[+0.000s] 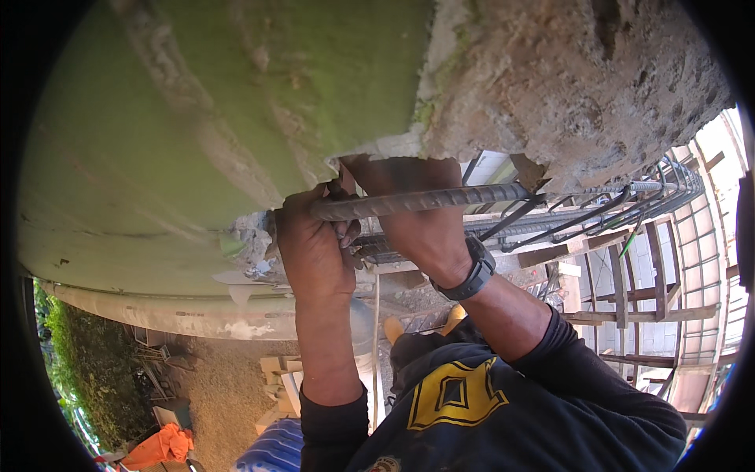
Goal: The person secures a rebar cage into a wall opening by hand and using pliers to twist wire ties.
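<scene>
A thick ribbed steel rebar (440,200) runs across a broken-out gap in the green wall (197,189). My left hand (311,240) is at the rebar's left end, its fingers curled inward. Whatever those fingers hold, if anything, is too hidden to name. Behind the rebar, my right hand (421,216) reaches up into the gap, the wrist wearing a dark watch (472,271). The broken wall edge and shadow hide the right hand's fingers. Rough exposed concrete (566,102) hangs above and right of both hands.
More rebars tied into a cage (613,211) extend to the right. Below them stand wooden timbers (657,267) and a wire grid (700,283). Far below lie gravelly ground (216,385), a blue striped bundle (271,447), an orange cloth (161,447) and pale blocks (279,374).
</scene>
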Motion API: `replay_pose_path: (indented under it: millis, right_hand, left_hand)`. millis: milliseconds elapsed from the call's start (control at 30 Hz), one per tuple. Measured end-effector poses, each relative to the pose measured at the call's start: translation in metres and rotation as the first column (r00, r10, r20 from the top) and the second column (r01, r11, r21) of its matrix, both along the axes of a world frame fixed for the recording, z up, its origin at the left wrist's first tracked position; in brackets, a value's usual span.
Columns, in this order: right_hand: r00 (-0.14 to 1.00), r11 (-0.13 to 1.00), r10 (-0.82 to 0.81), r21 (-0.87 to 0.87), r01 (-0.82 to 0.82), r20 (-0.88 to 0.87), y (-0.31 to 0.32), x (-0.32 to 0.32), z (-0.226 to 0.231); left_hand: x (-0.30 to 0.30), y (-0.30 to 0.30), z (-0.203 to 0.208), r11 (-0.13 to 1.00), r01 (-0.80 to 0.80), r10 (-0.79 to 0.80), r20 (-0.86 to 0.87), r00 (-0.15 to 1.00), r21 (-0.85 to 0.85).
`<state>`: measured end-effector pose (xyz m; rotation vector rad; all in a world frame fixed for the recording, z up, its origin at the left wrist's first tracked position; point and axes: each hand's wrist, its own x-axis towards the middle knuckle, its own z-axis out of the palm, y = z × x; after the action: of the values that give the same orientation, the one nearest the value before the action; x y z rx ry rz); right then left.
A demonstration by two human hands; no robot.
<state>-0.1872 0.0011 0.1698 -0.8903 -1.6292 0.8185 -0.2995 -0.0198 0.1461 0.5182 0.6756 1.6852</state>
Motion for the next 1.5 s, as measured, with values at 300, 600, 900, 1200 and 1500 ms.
replay_pose_path:
  millis: [300,600,900,1200,1500]
  right_hand:
    - [0.926,0.977,-0.185,0.164,0.137,0.329,0.000,-0.005,-0.002]
    - [0.974,0.997,-0.002,0.073,0.019,-0.226,-0.015,0.004,-0.019]
    - [0.981,0.984,-0.180,-0.006,0.180,0.068,-0.010,0.022,-0.020]
    - [0.862,0.983,-0.184,0.105,0.152,0.472,0.010,0.034,-0.040]
    - [0.991,0.951,-0.134,-0.280,0.130,0.003,-0.003,0.020,-0.022]
  left_hand:
    - [-0.005,-0.004,-0.018,0.988,-0.028,0.062,-0.216,0.974,0.155]
    - [-0.011,-0.008,-0.025,0.988,0.016,-0.004,-0.075,0.997,0.155]
    - [-0.011,-0.016,-0.016,0.999,-0.005,0.009,-0.093,0.996,0.042]
    - [-0.007,-0.010,-0.004,0.993,-0.024,0.021,-0.021,1.000,-0.118]
    - [-0.019,-0.004,-0.011,0.977,-0.010,-0.022,-0.147,0.989,-0.214]
